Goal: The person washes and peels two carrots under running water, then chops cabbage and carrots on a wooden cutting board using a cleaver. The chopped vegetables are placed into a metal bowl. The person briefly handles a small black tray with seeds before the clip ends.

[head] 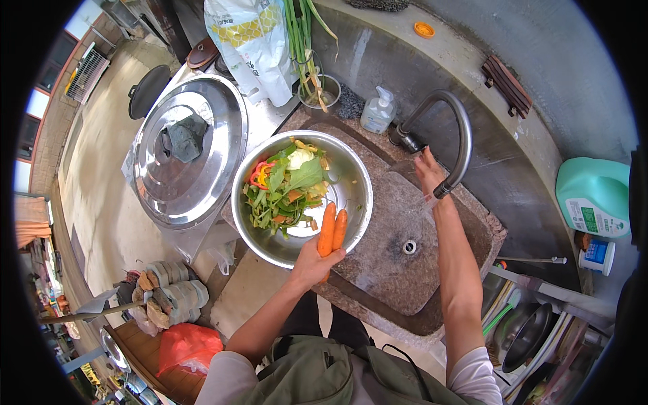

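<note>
Two orange carrots (332, 230) are gripped in my left hand (315, 260), held over the near rim of a large stainless steel bowl (360, 174). Leafy greens and vegetable scraps (288, 190) lie in that bowl, with red and yellow pepper rings at their left. My right hand (430, 172) reaches to the base of the curved metal faucet (463, 136); whether its fingers touch the handle is hard to tell. Water runs from the spout, close to my right wrist, into the stone sink (390, 243). The sink's drain (409, 247) is in view.
A steel lid (223, 126) with a dark stone on it lies left of the bowl. Behind stand a soap pump bottle (378, 112), green onions in a metal cup (331, 91) and a plastic bag (248, 40). A dish rack (547, 291) is at the right.
</note>
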### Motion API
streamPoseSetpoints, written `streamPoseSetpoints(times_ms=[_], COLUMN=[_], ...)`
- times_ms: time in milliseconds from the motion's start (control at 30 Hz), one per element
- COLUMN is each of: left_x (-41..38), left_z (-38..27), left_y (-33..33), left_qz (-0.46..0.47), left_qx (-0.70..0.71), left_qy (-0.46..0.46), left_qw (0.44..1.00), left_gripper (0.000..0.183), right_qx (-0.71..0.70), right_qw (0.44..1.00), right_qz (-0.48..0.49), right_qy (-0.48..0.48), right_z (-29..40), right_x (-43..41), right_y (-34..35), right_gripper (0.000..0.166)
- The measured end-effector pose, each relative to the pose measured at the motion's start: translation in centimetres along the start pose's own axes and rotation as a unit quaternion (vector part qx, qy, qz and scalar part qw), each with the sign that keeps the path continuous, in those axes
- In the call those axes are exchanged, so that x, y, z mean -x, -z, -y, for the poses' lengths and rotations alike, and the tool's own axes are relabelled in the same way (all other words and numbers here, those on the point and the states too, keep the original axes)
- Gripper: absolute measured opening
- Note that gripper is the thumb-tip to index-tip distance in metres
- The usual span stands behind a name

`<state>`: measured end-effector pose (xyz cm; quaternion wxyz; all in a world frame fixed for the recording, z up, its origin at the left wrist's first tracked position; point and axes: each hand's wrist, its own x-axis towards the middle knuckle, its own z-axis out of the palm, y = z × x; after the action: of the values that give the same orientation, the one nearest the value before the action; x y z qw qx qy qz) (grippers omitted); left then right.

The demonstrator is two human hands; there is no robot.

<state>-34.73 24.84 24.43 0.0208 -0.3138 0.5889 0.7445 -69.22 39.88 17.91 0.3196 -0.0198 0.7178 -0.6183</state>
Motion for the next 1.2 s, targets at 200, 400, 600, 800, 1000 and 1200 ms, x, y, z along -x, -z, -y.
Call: streamPoseSetpoints(times_ms=[200,400,600,800,1000,1200], left_x=[-1.1,-2.1,-1.0,2.7,13.3,29.7], left_z=[-0.9,-0.7,0.9,-0.6,1.9,19.5], left_y=[5.0,6.5,8.7,10.9,16.9,21.3], left_qz=[-0.101,-0.181,-0.222,-0.209,-0.325,-0.551], left_qx=[-0.015,-0.100,-0.063,0.050,0.178,0.182], left_qy=[-0.050,-0.091,-0.082,-0.159,-0.152,-0.067], left_qw=[0.994,0.974,0.970,0.964,0.916,0.812], left_gripper=[0.033,0.042,0.045,0.051,0.038,0.041], right_qx=[0.183,0.163,-0.097,-0.153,-0.177,-0.156], right_qw=[0.981,0.985,0.963,0.949,0.942,0.940], right_qz=[0.021,-0.050,0.112,0.039,0.096,0.155], right_qy=[0.060,-0.016,-0.225,-0.274,-0.270,-0.259], right_z=[1.4,-7.4,-10.8,-10.4,-12.2,-11.8], right_x=[1.0,8.4,19.3,19.5,17.3,16.4], right_y=[0.5,-1.7,-11.9,-17.1,-16.0,-15.8], right_gripper=[0.075,0.054,0.063,0.024,0.019,0.021])
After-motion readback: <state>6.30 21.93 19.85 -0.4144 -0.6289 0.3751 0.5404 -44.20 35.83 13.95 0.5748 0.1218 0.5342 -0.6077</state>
